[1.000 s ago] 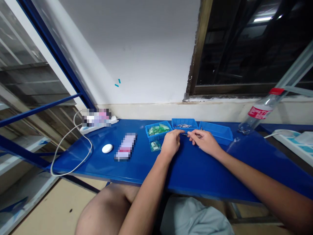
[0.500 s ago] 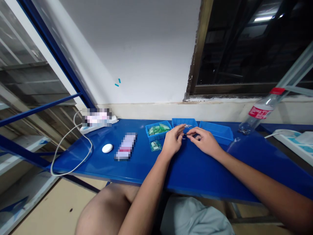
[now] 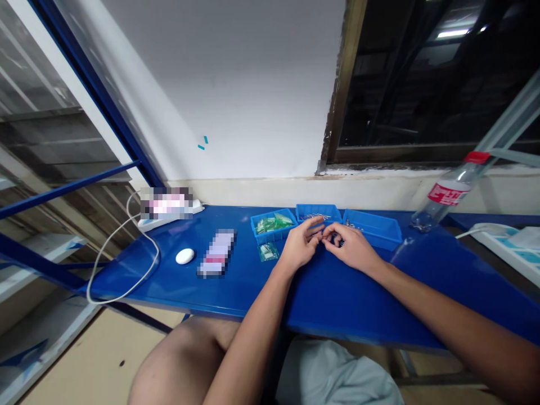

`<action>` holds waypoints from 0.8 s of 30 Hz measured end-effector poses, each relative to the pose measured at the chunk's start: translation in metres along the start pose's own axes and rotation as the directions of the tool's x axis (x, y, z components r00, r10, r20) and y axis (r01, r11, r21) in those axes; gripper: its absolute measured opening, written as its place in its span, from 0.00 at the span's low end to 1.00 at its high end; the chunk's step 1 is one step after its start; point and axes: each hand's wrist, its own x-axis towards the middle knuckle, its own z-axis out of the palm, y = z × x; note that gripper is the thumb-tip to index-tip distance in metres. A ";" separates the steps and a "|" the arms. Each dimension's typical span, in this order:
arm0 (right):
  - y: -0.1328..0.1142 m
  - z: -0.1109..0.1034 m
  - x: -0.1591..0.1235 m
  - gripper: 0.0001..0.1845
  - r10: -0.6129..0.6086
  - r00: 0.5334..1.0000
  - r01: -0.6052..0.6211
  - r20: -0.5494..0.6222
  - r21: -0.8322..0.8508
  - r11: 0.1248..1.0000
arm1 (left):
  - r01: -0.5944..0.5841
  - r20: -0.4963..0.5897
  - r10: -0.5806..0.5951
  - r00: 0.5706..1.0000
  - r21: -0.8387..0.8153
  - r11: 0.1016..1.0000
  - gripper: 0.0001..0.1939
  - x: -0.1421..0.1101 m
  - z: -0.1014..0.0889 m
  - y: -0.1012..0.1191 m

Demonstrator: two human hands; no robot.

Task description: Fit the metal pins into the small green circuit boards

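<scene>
My left hand (image 3: 302, 243) and my right hand (image 3: 346, 243) meet fingertip to fingertip above the blue table, just in front of the bins. Thumb and fingers of each are pinched together; whatever lies between them is too small to make out. Behind my left hand stands a blue bin (image 3: 300, 210) with thin metal pieces (image 3: 316, 216) in it. Another blue bin (image 3: 276, 237), left of that hand, holds green plastic packets (image 3: 274, 222). A third blue bin (image 3: 382, 228) is behind my right hand, with a few small bits near its left end. One small clear-green packet (image 3: 268, 252) lies on the table.
Left on the blue table (image 3: 169, 287) are a blurred-out flat object (image 3: 216, 253), a white oval object (image 3: 184, 256) and a power strip (image 3: 169, 216) with a looping cable. At right stand a red-capped plastic bottle (image 3: 447, 194) and a white strip (image 3: 502, 247).
My two hands have come closer, fingertips now touching. The thin dark piece seen between them before is now hidden. My left fingers have lowered slightly.
</scene>
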 end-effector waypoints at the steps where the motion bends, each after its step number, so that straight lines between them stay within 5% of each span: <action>1: -0.002 0.000 0.000 0.06 0.014 1.000 -0.014 -0.006 0.009 1.000 | -0.004 -0.015 0.004 1.000 0.029 1.000 0.24 0.000 0.000 0.002; 6: -0.006 -0.001 0.001 0.23 0.076 0.997 -0.075 -0.012 0.062 0.995 | -0.039 -0.090 0.065 0.994 0.268 0.963 0.24 0.001 -0.002 0.015; 10: -0.001 -0.002 0.001 0.12 0.125 0.991 -0.122 -0.047 0.070 0.990 | 0.056 -0.067 -0.032 0.997 0.398 0.916 0.23 -0.002 -0.003 0.023; 18: 0.003 0.001 0.002 0.08 0.082 0.996 -0.077 -0.036 0.127 0.989 | 0.102 -0.060 -0.088 0.994 0.304 0.947 0.19 -0.002 -0.005 0.015; 24: -0.002 0.001 0.002 0.11 0.128 0.990 -0.136 0.051 0.217 0.967 | 0.071 -0.059 -0.051 0.997 0.405 0.912 0.34 -0.003 -0.007 0.012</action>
